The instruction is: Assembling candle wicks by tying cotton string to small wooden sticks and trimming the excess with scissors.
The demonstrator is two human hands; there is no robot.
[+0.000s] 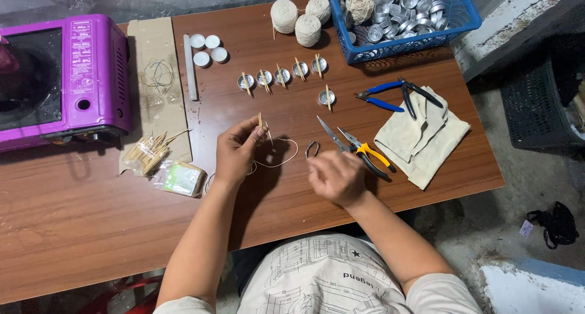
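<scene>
My left hand (237, 148) pinches a short wooden stick (261, 120) upright between thumb and fingers, with a pale string (281, 162) looping from it across the table. My right hand (334, 176) rests closed on the table, holding a small metal cup (312, 149) on its side at the fingertips. Just beyond my right hand lie yellow-handled pliers (363, 152). Further back stands a row of small metal cups (281, 75) with sticks laid across them, and one more cup (326, 97) apart.
A purple countertop stove (61, 76) sits at the left. A bundle of sticks (149, 152) and a small packet (181, 179) lie on cardboard. White candles (207, 48), yarn balls (301, 17), a blue basket (463, 15) of cups, blue pliers (390, 95) and a cloth (420, 137) are behind.
</scene>
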